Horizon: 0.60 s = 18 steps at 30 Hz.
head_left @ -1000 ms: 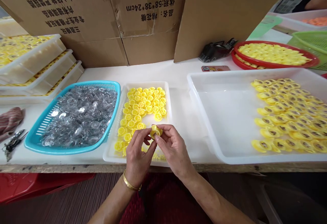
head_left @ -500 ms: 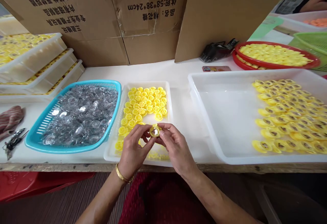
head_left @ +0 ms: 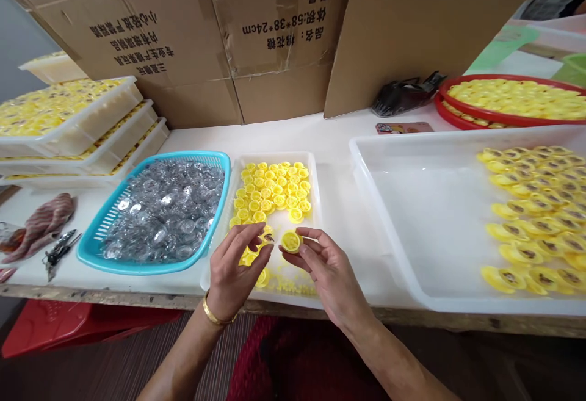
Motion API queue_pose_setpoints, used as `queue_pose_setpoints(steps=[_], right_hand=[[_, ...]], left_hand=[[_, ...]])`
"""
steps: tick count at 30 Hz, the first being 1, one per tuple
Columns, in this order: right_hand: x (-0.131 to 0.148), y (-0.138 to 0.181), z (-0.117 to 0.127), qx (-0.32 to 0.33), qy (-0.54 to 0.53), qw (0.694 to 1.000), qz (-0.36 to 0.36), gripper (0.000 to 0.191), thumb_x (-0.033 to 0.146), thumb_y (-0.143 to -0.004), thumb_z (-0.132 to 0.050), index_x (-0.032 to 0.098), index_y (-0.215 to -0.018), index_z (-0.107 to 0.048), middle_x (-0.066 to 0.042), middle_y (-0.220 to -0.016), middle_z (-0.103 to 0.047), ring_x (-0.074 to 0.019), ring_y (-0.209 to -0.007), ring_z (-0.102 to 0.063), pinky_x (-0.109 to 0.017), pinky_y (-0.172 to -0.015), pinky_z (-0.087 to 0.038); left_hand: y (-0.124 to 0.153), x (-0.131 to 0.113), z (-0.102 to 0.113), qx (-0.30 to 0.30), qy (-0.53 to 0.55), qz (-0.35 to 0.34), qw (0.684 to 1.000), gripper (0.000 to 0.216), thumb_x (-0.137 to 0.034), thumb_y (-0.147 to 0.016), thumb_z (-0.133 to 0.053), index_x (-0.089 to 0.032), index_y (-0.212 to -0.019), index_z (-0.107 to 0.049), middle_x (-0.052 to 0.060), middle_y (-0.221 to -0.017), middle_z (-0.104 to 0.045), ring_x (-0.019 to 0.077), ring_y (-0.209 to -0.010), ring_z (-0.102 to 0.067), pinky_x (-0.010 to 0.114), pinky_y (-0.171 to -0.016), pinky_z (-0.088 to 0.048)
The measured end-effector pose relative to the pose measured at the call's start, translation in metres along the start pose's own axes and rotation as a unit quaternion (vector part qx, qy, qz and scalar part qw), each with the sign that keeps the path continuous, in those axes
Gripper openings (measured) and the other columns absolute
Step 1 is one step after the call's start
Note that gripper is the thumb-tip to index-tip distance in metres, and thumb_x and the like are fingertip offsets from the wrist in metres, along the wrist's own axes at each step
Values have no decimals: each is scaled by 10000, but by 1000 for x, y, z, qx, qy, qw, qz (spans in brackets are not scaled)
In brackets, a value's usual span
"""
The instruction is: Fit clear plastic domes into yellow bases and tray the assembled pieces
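Yellow cup (head_left: pixel 291 242) and dark-marked piece (head_left: pixel 268 238)

Blue basket (head_left: pixel 141 268): clear pieces (head_left: pixel 165 218), left of the fingers. Left hand (head_left: pixel 235 263): fingers apparently pinched the dark-marked piece. Small tray (head_left: pixel 315 187): beneath both hands. Right hand (head_left: pixel 334 273): fingers gripped the cup, just beside the left fingertips. Large tray (head_left: pixel 416 218): right of the right fingers. Step seemed to be pairing; next move likely called for a level cup.

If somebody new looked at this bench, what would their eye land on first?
Probably the bright yellow cup held in the right hand, near the middle of the view by a small white tray of similar cups. Next might come the turquoise basket heaped with glinting clear pieces, left of that tray. Behind everything stands cardboard with upside-down printing.
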State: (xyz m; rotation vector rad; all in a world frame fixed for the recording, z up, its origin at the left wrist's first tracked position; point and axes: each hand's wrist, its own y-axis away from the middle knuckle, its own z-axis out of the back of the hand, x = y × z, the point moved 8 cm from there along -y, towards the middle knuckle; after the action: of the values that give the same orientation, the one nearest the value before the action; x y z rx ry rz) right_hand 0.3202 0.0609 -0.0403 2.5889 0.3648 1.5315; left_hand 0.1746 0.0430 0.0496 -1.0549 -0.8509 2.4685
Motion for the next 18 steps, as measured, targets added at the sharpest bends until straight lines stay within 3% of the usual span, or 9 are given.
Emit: queue_pose_setpoints(steps=[15,18], right_hand=[[1,2,-4,-8,-9,1000,2,295,353,-797,-686,202,-1027,-581,-22,-908,-714,-188,-852,-686,-412,-922,-505],[0,3,-5,-9,-15,1000,0,290,349,-796,-685,207,-1028,-586,-9,-894,-705,-175,-829,-684,-398,-902,-512]], left_hand=[[9,-8,-6,8,-31,-58,998,307,-74,-823,-603,-210,-1097,-578,35,-907,-620,121,-782,-606,244,-724,-525],[10,-6,-12,23,-9,-25,999,253,-80,-833,-590,-193,-1059,-603,40,-910,-617,107,-756,-599,225,-691,-521]])
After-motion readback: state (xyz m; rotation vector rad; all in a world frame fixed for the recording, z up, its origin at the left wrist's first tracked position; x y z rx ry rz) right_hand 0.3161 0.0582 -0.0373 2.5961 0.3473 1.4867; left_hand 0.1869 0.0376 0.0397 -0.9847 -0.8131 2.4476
